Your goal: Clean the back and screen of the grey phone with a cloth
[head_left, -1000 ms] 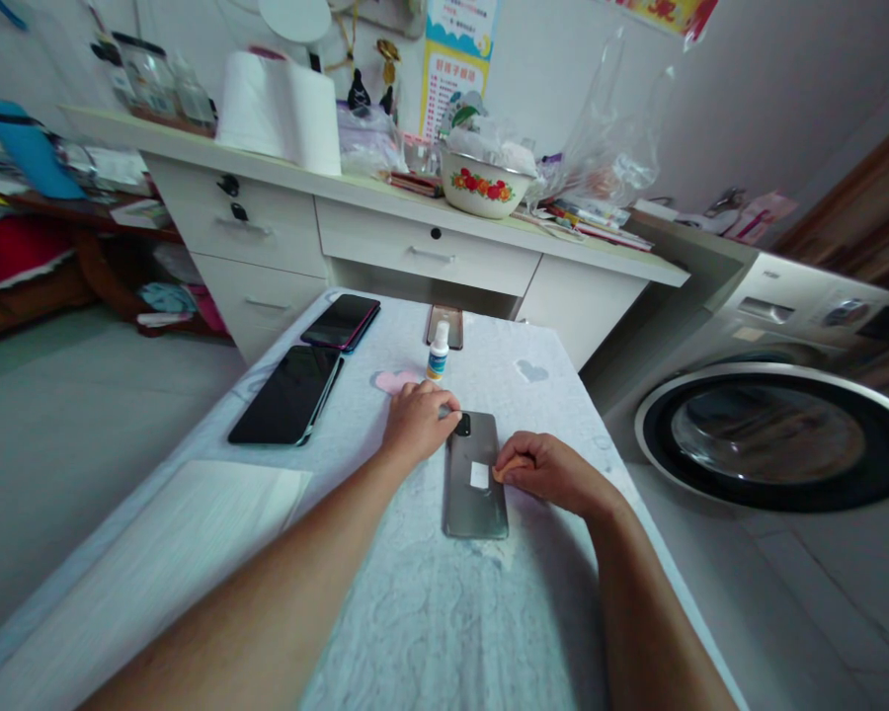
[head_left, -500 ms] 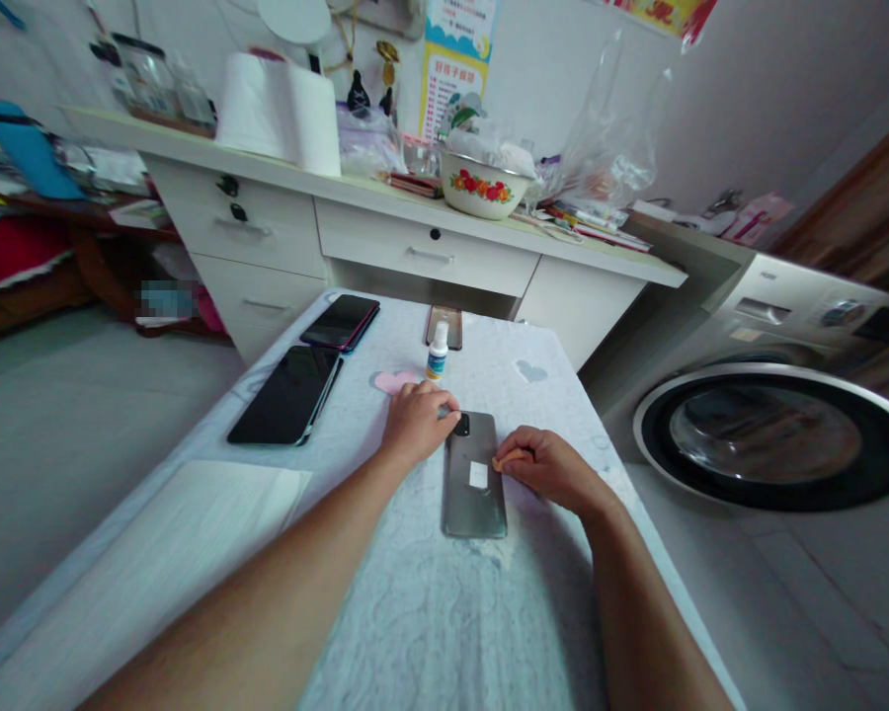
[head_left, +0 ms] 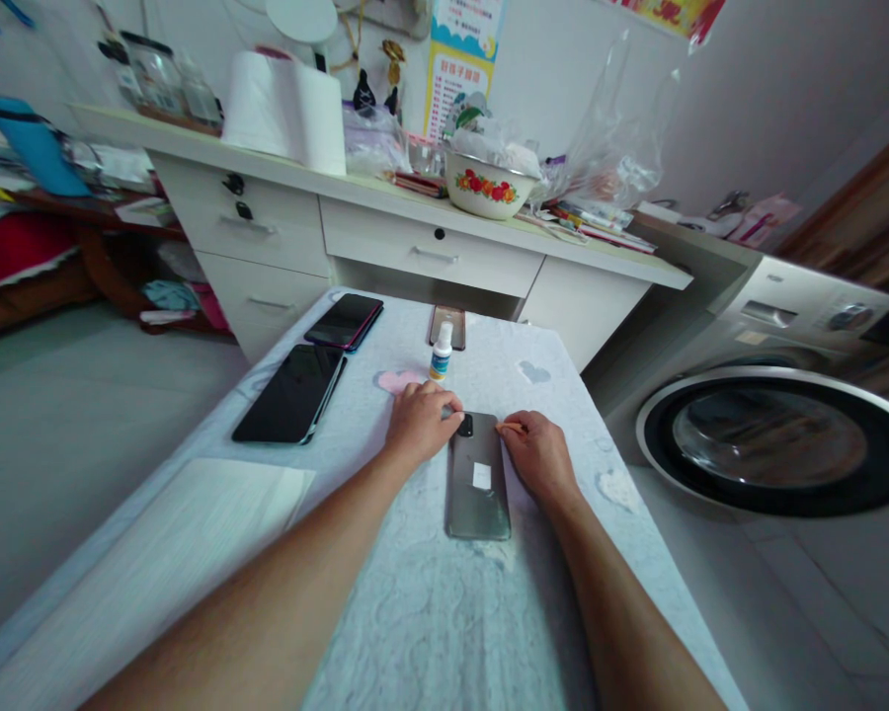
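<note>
A grey smartphone lies back side up on the table, with a dark camera block at its top left and a white label mid-back. My left hand is closed at its upper left corner, thumb and fingers gripping the edge. At the phone's upper right edge, my right hand pinches a small orange cloth, mostly hidden by the fingers, against the side. Just beyond my left hand stands a small white spray bottle with a blue and yellow label.
Left on the table lie a black tablet-like device and a dark phone. A phone case is at the far edge; a pale folded sheet lies front left. Behind is a white desk; a washing machine stands right.
My right hand has slid with the orange cloth along the phone's right edge, from about the middle up toward the top. My left hand keeps its place at the corner.
</note>
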Available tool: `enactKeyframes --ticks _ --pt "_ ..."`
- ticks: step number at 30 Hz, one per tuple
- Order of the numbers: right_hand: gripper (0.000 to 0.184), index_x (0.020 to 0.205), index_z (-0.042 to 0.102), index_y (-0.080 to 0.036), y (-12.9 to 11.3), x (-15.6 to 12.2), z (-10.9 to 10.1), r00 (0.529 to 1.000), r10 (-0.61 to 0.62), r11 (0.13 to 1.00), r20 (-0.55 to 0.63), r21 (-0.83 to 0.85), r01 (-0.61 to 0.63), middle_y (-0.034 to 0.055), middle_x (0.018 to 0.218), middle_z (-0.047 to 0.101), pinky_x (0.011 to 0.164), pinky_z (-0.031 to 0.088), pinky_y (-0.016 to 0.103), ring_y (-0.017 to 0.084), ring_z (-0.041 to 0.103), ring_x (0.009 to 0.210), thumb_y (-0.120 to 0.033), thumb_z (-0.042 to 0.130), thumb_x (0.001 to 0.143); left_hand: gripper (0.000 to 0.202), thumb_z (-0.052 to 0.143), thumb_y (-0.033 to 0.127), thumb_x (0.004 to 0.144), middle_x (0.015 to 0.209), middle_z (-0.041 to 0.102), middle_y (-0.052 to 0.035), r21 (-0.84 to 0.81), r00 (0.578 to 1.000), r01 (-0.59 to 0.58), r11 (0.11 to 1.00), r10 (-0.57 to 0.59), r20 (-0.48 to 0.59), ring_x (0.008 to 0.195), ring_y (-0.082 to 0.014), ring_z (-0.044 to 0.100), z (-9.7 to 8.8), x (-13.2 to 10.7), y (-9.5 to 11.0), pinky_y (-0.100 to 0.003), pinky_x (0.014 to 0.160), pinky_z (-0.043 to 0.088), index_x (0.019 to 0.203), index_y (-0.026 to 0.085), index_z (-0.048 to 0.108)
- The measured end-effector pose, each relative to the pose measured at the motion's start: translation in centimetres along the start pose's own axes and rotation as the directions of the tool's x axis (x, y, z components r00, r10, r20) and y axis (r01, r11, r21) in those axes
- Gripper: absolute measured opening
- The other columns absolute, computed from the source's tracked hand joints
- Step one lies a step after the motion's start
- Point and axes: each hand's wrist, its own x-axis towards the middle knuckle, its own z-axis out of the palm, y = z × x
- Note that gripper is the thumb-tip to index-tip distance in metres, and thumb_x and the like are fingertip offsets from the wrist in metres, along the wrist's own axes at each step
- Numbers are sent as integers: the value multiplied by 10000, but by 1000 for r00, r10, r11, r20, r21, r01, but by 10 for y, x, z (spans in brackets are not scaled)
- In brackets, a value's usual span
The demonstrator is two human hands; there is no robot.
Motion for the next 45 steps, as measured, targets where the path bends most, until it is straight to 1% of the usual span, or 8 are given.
enactKeyframes --ticks 5,11,13,26,31,35,41,45 --pt "188 801 731 -184 -2 -2 -6 997 13 1000 74 -1 -13 69 818 711 686 429 275 193 639 770 -260 561 829 148 603 348 801 989 637 -28 2 1000 2 1000 -2 9 987 -231 514 -1 0 1 -367 899 364 866 280 717" --pt "201 707 711 -192 -3 -10 -19 977 -15 997 212 82 -3 15 546 621 533 389 246 160 592 568 -247 545 807 149 599 350 807 994 637 -28 4 1000 15 1000 -15 25 1001 -230 516 -3 0 3 -362 911 366 865 277 715" --pt "194 694 700 -188 -4 -13 -23 968 -14 995 251 95 -10 3 501 589 508 371 244 148 559 515 -234 543 799 146 601 349 807 1000 637 -25 5 999 21 1000 -22 30 1007 -232 514 -4 0 3 -363 913 367 864 278 715" --pt "156 659 675 -188 -15 -22 -36 906 -106 993 410 88 76 -7 546 582 526 333 242 124 499 528 -173 550 751 136 601 326 802 988 638 -28 2 1000 5 1000 -5 9 992 -234 516 -3 -1 1 -371 909 370 862 279 713" --pt "145 706 693 -183 -13 -20 -33 926 -109 994 362 57 95 21 683 656 570 360 248 147 563 627 -171 556 753 136 593 324 810 1003 639 -27 13 1000 15 1000 -15 17 1004 -232 511 -3 -1 2 -365 915 367 870 268 702" --pt "140 740 700 -177 -14 -18 -27 949 -81 996 303 -6 86 41 740 669 620 380 260 167 588 693 -191 568 784 126 586 305 809 994 640 -30 21 1000 14 1000 -14 7 981 -234 510 -4 -2 3 -364 892 370 858 253 690" --pt "133 799 708 -170 -15 -13 -12 987 -52 995 152 -78 64 53 812 667 685 393 263 168 599 757 -192 581 831 116 571 272 806 961 637 -33 38 999 23 999 -22 -25 962 -226 505 -3 -2 3 -356 888 369 830 239 680" --pt "138 836 704 -167 -15 -11 -4 997 -76 996 35 -39 77 50 821 649 693 403 262 166 593 763 -206 574 861 107 573 263 800 951 627 -43 56 998 32 998 -29 -55 969 -231 498 -2 -3 3 -358 885 367 820 235 674"
